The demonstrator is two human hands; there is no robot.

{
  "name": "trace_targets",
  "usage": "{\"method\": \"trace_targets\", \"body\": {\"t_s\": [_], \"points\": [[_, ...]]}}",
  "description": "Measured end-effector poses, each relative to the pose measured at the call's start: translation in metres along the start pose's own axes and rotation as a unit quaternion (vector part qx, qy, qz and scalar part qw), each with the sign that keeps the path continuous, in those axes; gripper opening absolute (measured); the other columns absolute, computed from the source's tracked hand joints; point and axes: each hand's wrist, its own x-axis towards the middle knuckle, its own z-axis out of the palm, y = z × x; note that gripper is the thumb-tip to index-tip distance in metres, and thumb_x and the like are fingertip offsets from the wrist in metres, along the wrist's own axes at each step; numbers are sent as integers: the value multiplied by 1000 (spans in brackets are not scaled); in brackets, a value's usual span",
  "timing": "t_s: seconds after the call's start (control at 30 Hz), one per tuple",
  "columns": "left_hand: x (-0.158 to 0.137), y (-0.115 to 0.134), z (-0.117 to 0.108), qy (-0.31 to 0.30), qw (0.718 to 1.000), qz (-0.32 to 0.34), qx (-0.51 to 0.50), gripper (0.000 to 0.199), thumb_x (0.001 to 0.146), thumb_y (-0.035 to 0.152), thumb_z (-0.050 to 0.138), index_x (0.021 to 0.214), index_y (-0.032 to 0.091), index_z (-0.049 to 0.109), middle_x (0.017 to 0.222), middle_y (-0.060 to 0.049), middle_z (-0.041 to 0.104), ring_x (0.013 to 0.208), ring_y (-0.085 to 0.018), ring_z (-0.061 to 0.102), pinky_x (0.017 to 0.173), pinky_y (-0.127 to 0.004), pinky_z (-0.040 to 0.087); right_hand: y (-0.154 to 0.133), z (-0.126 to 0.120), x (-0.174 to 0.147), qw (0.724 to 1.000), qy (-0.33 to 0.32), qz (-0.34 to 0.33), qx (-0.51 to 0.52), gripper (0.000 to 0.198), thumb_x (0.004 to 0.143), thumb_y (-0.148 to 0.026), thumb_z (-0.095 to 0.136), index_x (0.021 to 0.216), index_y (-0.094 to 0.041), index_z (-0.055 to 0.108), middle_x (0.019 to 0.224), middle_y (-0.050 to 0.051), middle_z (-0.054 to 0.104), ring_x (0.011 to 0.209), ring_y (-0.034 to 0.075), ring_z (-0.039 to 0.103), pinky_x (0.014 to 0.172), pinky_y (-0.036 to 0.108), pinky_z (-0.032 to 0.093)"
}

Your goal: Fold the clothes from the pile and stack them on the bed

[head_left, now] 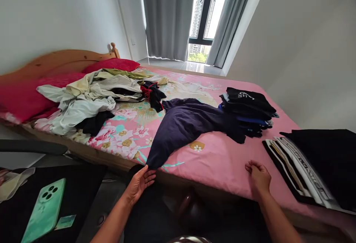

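Note:
A dark navy shirt (pixel 183 120) lies crumpled across the near middle of the bed, one end reaching toward the stack of folded dark clothes (pixel 247 106). My left hand (pixel 140 182) pinches its nearest corner at the bed's edge between thumb and forefinger, the other fingers loosely spread. Over the pink sheet to the right is my right hand (pixel 260 178), fingers curled in and nothing visible in them. It is apart from the shirt and close to a second pile of folded clothes (pixel 300 172).
A loose heap of clothes (pixel 86 95) lies on the bed's left side, by red pillows (pixel 22 96) and the wooden headboard (pixel 63 57). At lower left, a green phone (pixel 46 207) and a small card (pixel 65 222) rest on a black surface (pixel 83 183).

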Motion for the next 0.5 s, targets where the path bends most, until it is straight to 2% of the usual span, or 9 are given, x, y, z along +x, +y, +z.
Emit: {"method": "trace_targets", "body": {"t_s": [0.1,0.23,0.37,0.5], "points": [[5,3,5,12,996,52,68,33,77,44,67,90,15,59,81,-7,69,69,-16,68,59,-24,52,19,-1,-18,1000,9,-14,-13,34,56,-27,63,87,-14,61,80,2,62,65,10,60,60,21,51],[13,7,16,76,987,116,87,35,76,47,65,87,15,57,65,-1,63,53,-13,63,47,-20,47,24,11,-44,997,-43,-12,-68,33,58,-31,62,86,-14,62,74,2,62,63,11,58,60,22,49],[15,1,15,59,988,143,25,26,71,36,67,84,17,56,66,1,63,55,-13,64,49,-21,48,22,33,-89,979,-142,-37,-139,32,63,-36,60,87,-15,63,79,3,63,66,13,56,58,23,46],[10,0,8,37,987,154,9,22,63,22,62,84,16,58,70,1,64,61,-13,65,56,-23,51,12,62,-141,950,-279,-34,-136,27,70,-37,59,88,-17,61,83,3,61,67,13,53,59,24,45]]}}
